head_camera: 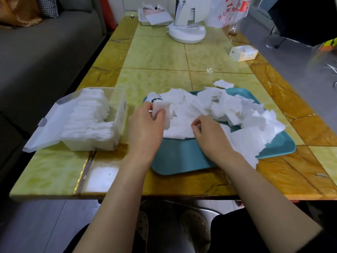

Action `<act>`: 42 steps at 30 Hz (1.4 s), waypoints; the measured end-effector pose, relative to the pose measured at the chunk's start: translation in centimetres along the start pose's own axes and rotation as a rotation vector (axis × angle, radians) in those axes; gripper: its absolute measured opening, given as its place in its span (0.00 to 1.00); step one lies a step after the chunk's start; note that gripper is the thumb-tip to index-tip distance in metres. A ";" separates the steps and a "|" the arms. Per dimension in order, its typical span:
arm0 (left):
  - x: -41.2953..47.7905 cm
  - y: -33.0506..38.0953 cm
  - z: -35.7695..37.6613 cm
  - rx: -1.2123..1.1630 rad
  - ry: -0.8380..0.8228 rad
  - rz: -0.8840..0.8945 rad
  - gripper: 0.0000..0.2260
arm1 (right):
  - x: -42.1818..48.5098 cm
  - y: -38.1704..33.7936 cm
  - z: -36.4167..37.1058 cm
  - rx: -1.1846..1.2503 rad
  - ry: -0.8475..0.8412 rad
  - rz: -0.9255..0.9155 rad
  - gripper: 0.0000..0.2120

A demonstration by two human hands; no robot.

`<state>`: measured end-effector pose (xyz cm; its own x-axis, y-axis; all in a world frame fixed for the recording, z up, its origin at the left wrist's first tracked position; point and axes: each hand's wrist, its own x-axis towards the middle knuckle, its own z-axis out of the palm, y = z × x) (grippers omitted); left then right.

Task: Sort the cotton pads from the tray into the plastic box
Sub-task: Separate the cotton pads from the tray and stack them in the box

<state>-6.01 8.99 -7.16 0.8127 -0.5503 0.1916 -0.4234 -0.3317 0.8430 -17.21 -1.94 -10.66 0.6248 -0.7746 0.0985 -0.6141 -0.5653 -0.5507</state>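
Dozens of square white cotton pads (218,108), thin and soft-edged, lie heaped across a teal tray (182,157) on a yellow-tiled bench (155,57), some spilling over the tray's right rim. One stray pad (223,84) sits on the bench just beyond the tray. The left hand (145,128) pinches a small bunch of pads between thumb and fingers above the tray's left end. The right hand (209,136), fingers curled, pinches at a pad in the heap. Beside the tray, a clear plastic box (109,143) with its lid (54,121) swung open holds tightly packed rows of pads.
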 end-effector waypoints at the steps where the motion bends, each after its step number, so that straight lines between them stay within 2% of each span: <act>1: 0.0 0.0 -0.1 0.010 0.005 -0.005 0.06 | 0.0 -0.1 0.1 0.028 0.010 0.024 0.07; 5: 0.1 -0.2 -0.4 0.056 0.012 0.005 0.07 | 0.4 0.1 0.6 -0.046 -0.027 0.072 0.23; 8: 0.0 -0.2 -0.2 0.062 0.005 0.008 0.08 | 0.7 0.0 0.4 0.109 -0.064 0.116 0.27; 12: -0.1 -0.3 0.0 0.110 0.003 -0.004 0.12 | 0.6 -0.1 0.0 0.185 -0.089 0.135 0.24; 17: 0.1 -0.4 -0.1 0.147 -0.009 -0.017 0.15 | 0.5 -0.2 -0.9 0.118 -0.037 0.097 0.09; 20: 0.1 -0.3 0.0 0.147 -0.020 -0.018 0.14 | 0.5 -0.1 -1.4 0.140 -0.014 0.089 0.04; 25: 0.1 -0.4 0.4 0.134 -0.045 -0.022 0.13 | 0.3 0.7 -1.1 0.104 -0.170 0.127 0.19; 29: 0.0 -0.4 0.5 0.135 -0.065 -0.010 0.15 | 0.4 1.0 -1.3 0.054 -0.226 0.178 0.26; 34: 0.0 -0.6 0.6 0.148 -0.069 0.003 0.14 | 0.5 1.2 -1.6 0.029 -0.266 0.241 0.21; 37: 0.2 -0.8 0.6 0.148 -0.062 0.013 0.13 | 0.4 0.8 -2.1 0.062 -0.269 0.193 0.18; 40: 0.3 -1.0 0.7 0.138 -0.050 0.022 0.12 | 0.1 -0.5 -3.1 0.323 -0.169 0.046 0.14; 42: 0.5 -1.0 0.7 0.120 -0.054 0.019 0.11 | -0.1 -1.4 -3.7 0.520 -0.073 -0.045 0.17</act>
<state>-5.49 8.52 -8.28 0.7824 -0.5970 0.1771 -0.4865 -0.4085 0.7723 -18.22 -2.11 -6.78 0.6887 -0.7202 0.0834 -0.2771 -0.3678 -0.8876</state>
